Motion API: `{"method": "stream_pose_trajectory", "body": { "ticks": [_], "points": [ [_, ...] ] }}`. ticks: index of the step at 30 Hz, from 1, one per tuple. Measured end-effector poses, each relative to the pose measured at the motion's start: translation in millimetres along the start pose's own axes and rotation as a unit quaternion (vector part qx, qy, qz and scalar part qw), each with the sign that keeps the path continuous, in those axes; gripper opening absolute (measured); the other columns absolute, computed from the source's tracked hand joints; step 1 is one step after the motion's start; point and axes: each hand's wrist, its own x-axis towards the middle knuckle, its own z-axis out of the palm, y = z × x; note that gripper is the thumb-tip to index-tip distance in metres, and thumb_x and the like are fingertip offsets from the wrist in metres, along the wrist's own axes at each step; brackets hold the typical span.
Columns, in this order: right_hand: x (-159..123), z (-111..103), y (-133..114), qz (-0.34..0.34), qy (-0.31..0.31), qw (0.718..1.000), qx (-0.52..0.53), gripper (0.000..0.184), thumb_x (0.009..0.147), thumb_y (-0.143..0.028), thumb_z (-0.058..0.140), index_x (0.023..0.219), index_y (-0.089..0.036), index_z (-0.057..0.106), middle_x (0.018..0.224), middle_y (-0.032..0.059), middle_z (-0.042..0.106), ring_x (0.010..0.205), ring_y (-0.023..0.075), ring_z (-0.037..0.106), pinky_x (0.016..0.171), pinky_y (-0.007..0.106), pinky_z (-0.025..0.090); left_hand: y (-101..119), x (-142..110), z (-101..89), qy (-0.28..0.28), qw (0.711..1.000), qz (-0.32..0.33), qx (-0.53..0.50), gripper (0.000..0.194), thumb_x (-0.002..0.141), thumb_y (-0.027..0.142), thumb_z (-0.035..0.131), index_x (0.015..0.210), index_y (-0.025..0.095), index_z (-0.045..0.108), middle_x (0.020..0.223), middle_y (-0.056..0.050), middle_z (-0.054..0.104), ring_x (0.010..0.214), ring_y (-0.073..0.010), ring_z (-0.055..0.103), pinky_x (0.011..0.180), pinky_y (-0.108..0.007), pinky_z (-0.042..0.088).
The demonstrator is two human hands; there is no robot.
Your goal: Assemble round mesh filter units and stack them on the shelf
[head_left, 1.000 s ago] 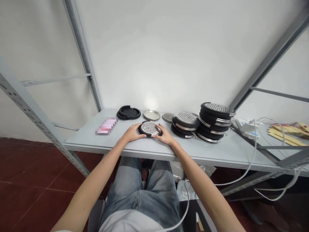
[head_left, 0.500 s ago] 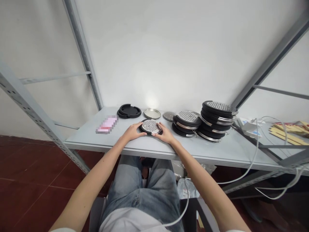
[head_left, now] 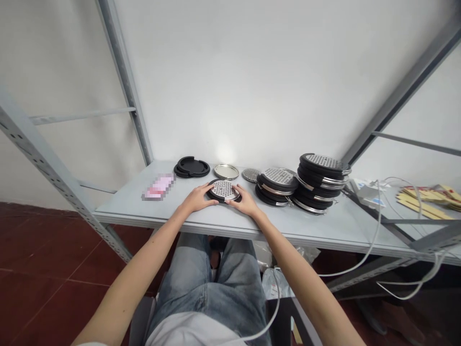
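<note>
A round black-rimmed disc with a perforated metal plate (head_left: 223, 189) lies on the grey shelf top in front of me. My left hand (head_left: 198, 198) grips its left edge, thumb along the near rim and fingers round the side. On the opposite edge my right hand (head_left: 245, 200) holds it the same way. Just behind it are a shallow silver metal ring or lid (head_left: 226, 171) and loose perforated metal discs (head_left: 251, 175). Black plastic rings (head_left: 192, 166) are stacked at the back left.
To the right stand a short stack of finished-looking discs (head_left: 277, 179) and a taller stack (head_left: 320, 185). A blurred pink item (head_left: 159, 186) lies at left. White cables (head_left: 370, 247) hang over the front edge at right, near yellow strips (head_left: 421, 204). Metal uprights (head_left: 124, 77) frame the shelf.
Both hands keep their hold on the disc, which stays in place. The view has shifted slightly; nothing else has visibly moved.
</note>
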Motion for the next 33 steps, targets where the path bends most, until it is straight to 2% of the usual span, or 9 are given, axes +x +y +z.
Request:
{"method": "stream_pose_trajectory", "body": {
  "ticks": [3,6,8,12,15,20,29,33],
  "points": [
    [-1.7,-0.8,-3.3,0.000,0.009,1.000,-0.021,0.090,0.069,-0.063,0.072,0.140,-0.013,0.049,0.148,0.0217,0.042,0.142,0.0354,0.032,0.115,0.051,0.029,4.3,-0.4,-1.8,0.008,1.000,0.004,-0.005,0.077,0.076,0.063,0.066,0.138,0.020,0.052,0.144,-0.014,0.050,0.134,-0.0323,0.046,0.112,-0.047,0.036],
    [-4.0,-1.5,-8.2,-0.029,0.026,0.998,-0.049,0.092,0.064,-0.062,0.077,0.138,-0.015,0.051,0.152,0.0208,0.035,0.143,0.0372,0.029,0.115,0.053,0.027,7.5,-1.0,-3.1,0.021,1.000,0.006,-0.004,0.070,0.079,0.061,0.064,0.135,0.021,0.054,0.141,-0.013,0.054,0.130,-0.0311,0.050,0.110,-0.047,0.038],
    [-4.9,-1.7,-10.9,-0.057,0.041,0.996,-0.062,0.083,0.065,-0.056,0.078,0.134,-0.015,0.055,0.152,0.0188,0.035,0.141,0.0361,0.031,0.115,0.052,0.029,9.2,-1.4,-3.6,0.031,0.999,0.009,0.004,0.067,0.080,0.060,0.063,0.134,0.021,0.055,0.139,-0.012,0.056,0.128,-0.0301,0.052,0.109,-0.046,0.040],
    [-5.7,-2.1,-13.9,-0.078,0.066,0.992,-0.076,0.053,0.076,-0.034,0.070,0.127,-0.019,0.062,0.137,0.0122,0.055,0.137,0.0325,0.038,0.114,0.052,0.031,11.5,-2.3,-4.7,0.046,0.999,0.015,0.010,0.062,0.081,0.057,0.064,0.132,0.022,0.056,0.136,-0.011,0.058,0.126,-0.0288,0.053,0.109,-0.045,0.040],
    [-6.2,-2.7,-15.1,-0.079,0.075,0.990,-0.092,0.047,0.078,-0.028,0.067,0.124,-0.020,0.064,0.129,0.0094,0.063,0.135,0.0325,0.040,0.113,0.054,0.032,11.6,-3.0,-5.6,0.053,0.998,0.016,0.006,0.061,0.081,0.057,0.064,0.130,0.021,0.057,0.136,-0.011,0.057,0.127,-0.0287,0.052,0.110,-0.045,0.039],
    [-6.9,-3.1,-14.8,-0.077,0.081,0.990,-0.080,0.046,0.082,-0.030,0.063,0.126,-0.020,0.063,0.130,0.0099,0.063,0.129,0.0310,0.045,0.111,0.051,0.036,12.0,-3.7,-7.2,0.065,0.998,0.015,0.006,0.061,0.080,0.055,0.067,0.129,0.021,0.057,0.143,-0.013,0.049,0.132,-0.0287,0.046,0.113,-0.045,0.036],
    [-6.7,-2.6,-14.4,-0.095,0.096,0.989,-0.056,0.045,0.083,-0.033,0.061,0.126,-0.019,0.061,0.128,0.0116,0.062,0.124,0.0293,0.049,0.109,0.048,0.039,15.0,-2.3,-9.3,0.089,0.995,0.045,0.004,0.050,0.082,0.051,0.067,0.122,0.021,0.061,0.129,-0.010,0.062,0.122,-0.0277,0.054,0.109,-0.045,0.039],
    [-8.0,-2.4,-16.2,-0.079,0.116,0.988,-0.067,0.046,0.085,-0.036,0.059,0.129,-0.021,0.059,0.131,0.0117,0.058,0.123,0.0297,0.050,0.108,0.048,0.040,14.3,-1.9,-9.3,0.108,0.993,0.043,0.015,0.048,0.082,0.052,0.066,0.118,0.021,0.063,0.122,-0.010,0.066,0.117,-0.0283,0.057,0.106,-0.045,0.041]
  ]
}}
